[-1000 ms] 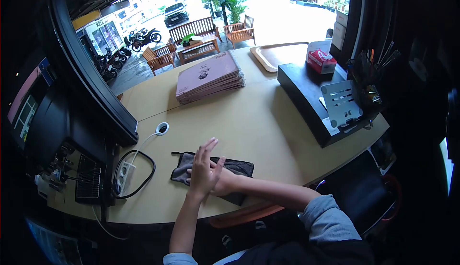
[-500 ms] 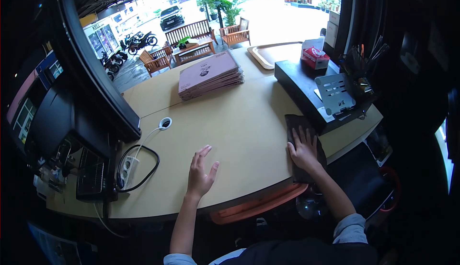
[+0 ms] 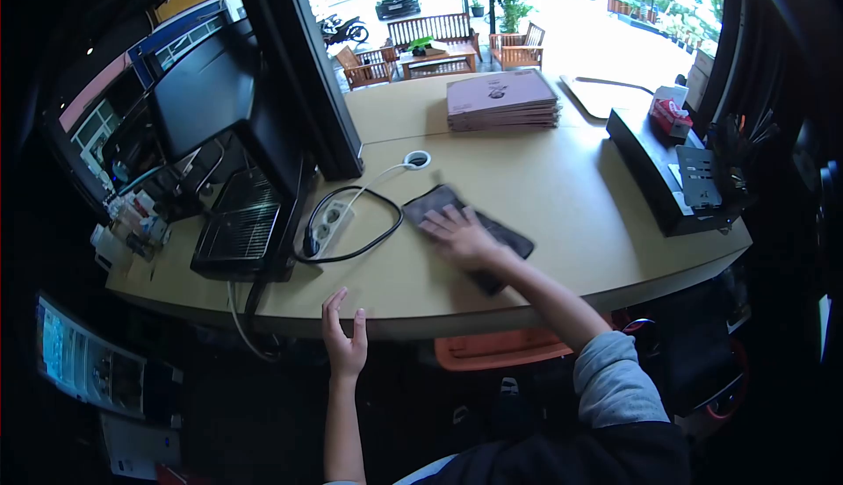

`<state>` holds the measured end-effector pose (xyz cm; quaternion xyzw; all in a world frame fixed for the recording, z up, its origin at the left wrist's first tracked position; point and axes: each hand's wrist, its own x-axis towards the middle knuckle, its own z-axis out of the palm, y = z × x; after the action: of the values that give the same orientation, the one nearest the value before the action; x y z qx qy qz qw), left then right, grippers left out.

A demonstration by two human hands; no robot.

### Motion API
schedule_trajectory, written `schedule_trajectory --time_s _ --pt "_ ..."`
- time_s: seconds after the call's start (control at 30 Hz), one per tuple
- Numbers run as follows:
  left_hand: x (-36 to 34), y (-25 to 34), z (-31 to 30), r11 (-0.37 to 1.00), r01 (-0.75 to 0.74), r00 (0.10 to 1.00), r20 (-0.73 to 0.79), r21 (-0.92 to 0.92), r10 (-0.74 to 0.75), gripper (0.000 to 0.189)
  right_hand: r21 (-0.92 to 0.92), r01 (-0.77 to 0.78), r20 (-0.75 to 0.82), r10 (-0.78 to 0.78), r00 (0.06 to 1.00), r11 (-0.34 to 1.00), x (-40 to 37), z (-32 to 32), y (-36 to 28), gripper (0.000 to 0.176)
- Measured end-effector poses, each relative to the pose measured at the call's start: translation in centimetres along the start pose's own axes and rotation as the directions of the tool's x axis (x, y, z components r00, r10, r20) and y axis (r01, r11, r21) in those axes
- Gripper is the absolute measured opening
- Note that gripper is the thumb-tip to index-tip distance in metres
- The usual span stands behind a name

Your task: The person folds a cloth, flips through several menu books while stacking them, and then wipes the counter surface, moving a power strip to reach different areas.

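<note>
Under my right hand (image 3: pixel 463 235) lies a dark folded cloth (image 3: pixel 509 237), pressed flat on the pale wooden counter (image 3: pixel 562 195). The fingers of that hand are spread over the cloth's upper left part, slightly blurred. My left hand (image 3: pixel 344 336) hovers at the counter's front edge, fingers and thumb apart, holding nothing. Just beyond the cloth's left end, a black cable (image 3: pixel 373 244) loops beside a white power strip (image 3: pixel 328 226).
A stack of pink folders or menus (image 3: pixel 502 99) sits at the back. Right of it are a tray (image 3: pixel 606 90) and a black box (image 3: pixel 654 173) bearing a red tissue box (image 3: pixel 671 116). A black machine with a grille (image 3: pixel 241 222) stands left, beside a dark post (image 3: pixel 303 72).
My right hand has slid the cloth from the counter's right side leftward to near the cable. The view has turned left. My left hand has drawn back to the front edge.
</note>
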<state>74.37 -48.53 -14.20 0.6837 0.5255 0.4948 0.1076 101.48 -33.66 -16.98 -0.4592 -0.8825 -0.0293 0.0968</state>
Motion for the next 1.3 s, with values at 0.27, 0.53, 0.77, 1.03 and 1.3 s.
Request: schedule_trajectory --time_s 0.27,0.53,0.77,1.03,1.3 --pt "0.9 -2.9 -2.4 0.995 -0.065 0.994 -0.079 0.074 0.071 0.034 0.285 0.348 -0.048 -0.350 0.936 0.893 -6.2 -1.5 -6.7 0.051" --pt "-3.1 -6.9 -6.2 0.978 0.061 0.989 -0.146 0.197 -0.032 0.043 0.036 -0.488 -0.028 0.489 0.872 0.872 -8.2 -1.8 0.9 0.054" --pt "-6.6 -6.0 -7.1 0.988 0.107 0.963 -0.259 0.107 -0.076 0.039 0.111 0.221 -0.101 -0.210 0.972 0.969 0.4 0.8 -18.2 0.058" --pt "-8.2 -4.6 -6.8 0.986 0.161 0.923 -0.361 0.047 -0.133 0.034 -0.008 0.390 -0.046 -0.390 0.920 0.921 9.6 2.5 -30.5 0.075" --pt "-4.4 -3.6 0.0 0.994 -0.043 0.940 -0.341 -0.105 0.004 0.029 0.212 0.408 -0.258 -0.352 0.900 0.888 -1.5 0.9 -20.1 0.064"
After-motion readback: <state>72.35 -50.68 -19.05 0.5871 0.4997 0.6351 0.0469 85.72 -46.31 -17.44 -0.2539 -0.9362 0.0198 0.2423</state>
